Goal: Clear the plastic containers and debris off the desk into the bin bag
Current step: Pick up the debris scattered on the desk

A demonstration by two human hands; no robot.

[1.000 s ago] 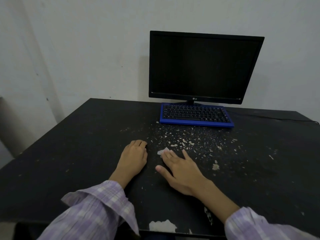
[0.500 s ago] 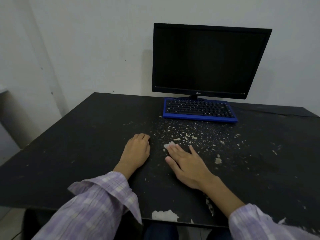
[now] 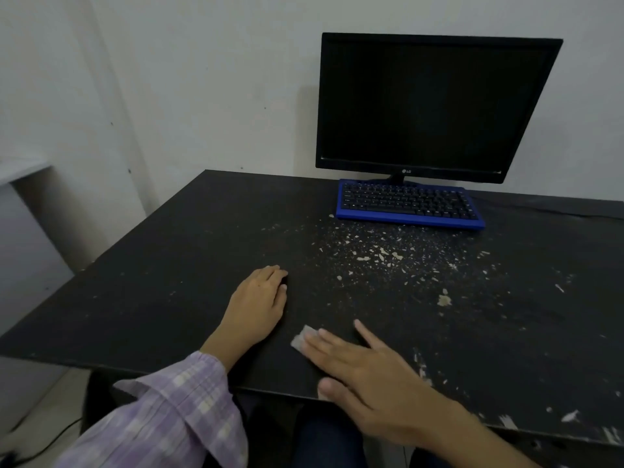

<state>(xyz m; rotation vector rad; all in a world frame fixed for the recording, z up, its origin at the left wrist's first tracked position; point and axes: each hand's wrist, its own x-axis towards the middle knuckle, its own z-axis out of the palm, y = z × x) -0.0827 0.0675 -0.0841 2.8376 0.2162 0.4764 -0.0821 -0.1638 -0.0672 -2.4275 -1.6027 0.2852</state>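
Pale flaky debris [image 3: 388,255] is scattered over the black desk [image 3: 175,265] in front of the keyboard, with a bigger crumb [image 3: 444,299] to the right. My right hand [image 3: 368,369] lies flat near the desk's front edge, its straight fingers pressing on a small pale scrap [image 3: 301,338] that sticks out beyond the fingertips. My left hand [image 3: 260,305] rests on the desk to the left of the debris, fingers loosely curled and holding nothing. No plastic container and no bin bag are in view.
A blue keyboard [image 3: 408,204] lies at the back of the desk under a dark monitor [image 3: 429,106]. A cable [image 3: 553,207] runs off to the right. White chips mark the desk's front right edge [image 3: 570,417]. A wall stands behind and to the left.
My right hand has slid the pale scrap back from the debris patch towards the desk's front edge. My left hand has stayed where it was.
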